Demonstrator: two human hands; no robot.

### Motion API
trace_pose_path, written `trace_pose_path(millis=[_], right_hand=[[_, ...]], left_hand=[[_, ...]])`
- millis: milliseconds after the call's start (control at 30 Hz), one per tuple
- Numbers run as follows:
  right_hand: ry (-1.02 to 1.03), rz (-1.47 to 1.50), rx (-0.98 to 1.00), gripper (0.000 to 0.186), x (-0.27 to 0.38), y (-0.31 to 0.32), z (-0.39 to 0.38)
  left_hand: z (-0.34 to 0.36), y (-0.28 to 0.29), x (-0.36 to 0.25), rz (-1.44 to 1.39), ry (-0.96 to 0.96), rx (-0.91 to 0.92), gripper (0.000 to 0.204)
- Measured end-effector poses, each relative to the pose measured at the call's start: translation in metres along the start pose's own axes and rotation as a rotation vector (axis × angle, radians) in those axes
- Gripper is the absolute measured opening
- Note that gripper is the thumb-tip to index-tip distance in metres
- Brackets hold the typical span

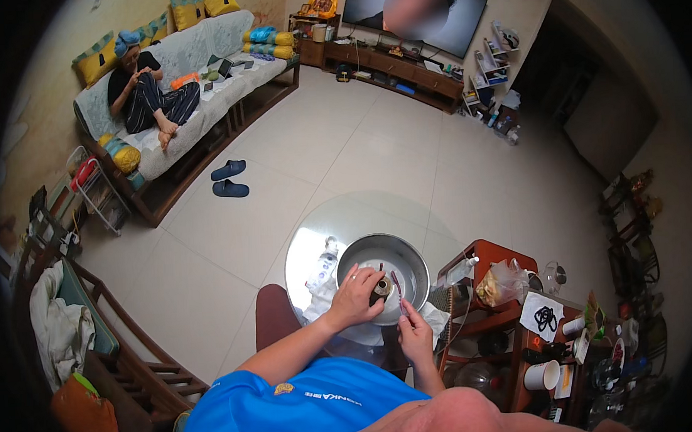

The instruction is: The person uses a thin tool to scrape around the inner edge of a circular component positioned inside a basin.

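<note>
A wide grey metal basin (419,261) stands on a round glass table (301,241) in front of me. Over its near part, my left hand (356,297) is closed around a small dark brown pot (382,287) whose round opening shows. The fingers hide much of that pot. My right hand (416,335) pinches a slender dark-red and pale stick-like tool (397,283) that reaches up over the basin beside the pot. The tool's exact kind is too small to tell. White crumpled cloth or paper (435,319) lies by the basin's near right side.
A clear bottle (326,263) lies left of the basin. At right, a wooden stand (490,254) holds a plastic bag (505,280); a cluttered side table has a white cup (541,376). A person (143,90) sits on the far-left sofa. Blue slippers (230,189) lie on the floor.
</note>
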State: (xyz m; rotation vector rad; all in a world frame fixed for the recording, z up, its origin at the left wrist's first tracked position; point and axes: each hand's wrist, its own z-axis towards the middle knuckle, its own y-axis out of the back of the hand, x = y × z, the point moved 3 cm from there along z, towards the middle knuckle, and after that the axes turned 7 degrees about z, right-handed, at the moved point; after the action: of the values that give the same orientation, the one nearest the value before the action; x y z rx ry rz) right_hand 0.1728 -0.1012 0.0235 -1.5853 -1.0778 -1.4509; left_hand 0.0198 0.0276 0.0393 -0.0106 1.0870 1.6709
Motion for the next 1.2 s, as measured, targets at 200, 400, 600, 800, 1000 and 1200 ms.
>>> trace_pose_path(millis=[200,400,600,800,1000,1200], right_hand=[[0.008,-0.061,-0.007,0.045,-0.004,0.003,0.0],[-0.039,-0.033,0.009,0.045,-0.009,0.005,0.0],[-0.044,0.038,0.011,0.046,-0.003,-0.001,-0.002],[-0.048,0.05,0.009,0.045,-0.002,0.0,-0.003],[-0.073,0.047,0.006,0.046,-0.003,-0.001,-0.004],[-0.023,0.053,0.011,0.045,-0.002,-0.002,-0.005]], left_hand=[[0.0,0.0,-0.002,-0.001,0.009,0.003,0.061],[-0.001,0.0,-0.003,-0.001,0.013,0.001,0.062],[-0.002,-0.001,-0.002,0.001,0.019,0.01,0.062],[-0.002,-0.001,-0.001,0.001,0.018,0.016,0.063],[-0.003,-0.002,-0.001,0.008,0.027,0.021,0.063],[-0.004,-0.001,-0.004,0.003,0.027,0.012,0.062]])
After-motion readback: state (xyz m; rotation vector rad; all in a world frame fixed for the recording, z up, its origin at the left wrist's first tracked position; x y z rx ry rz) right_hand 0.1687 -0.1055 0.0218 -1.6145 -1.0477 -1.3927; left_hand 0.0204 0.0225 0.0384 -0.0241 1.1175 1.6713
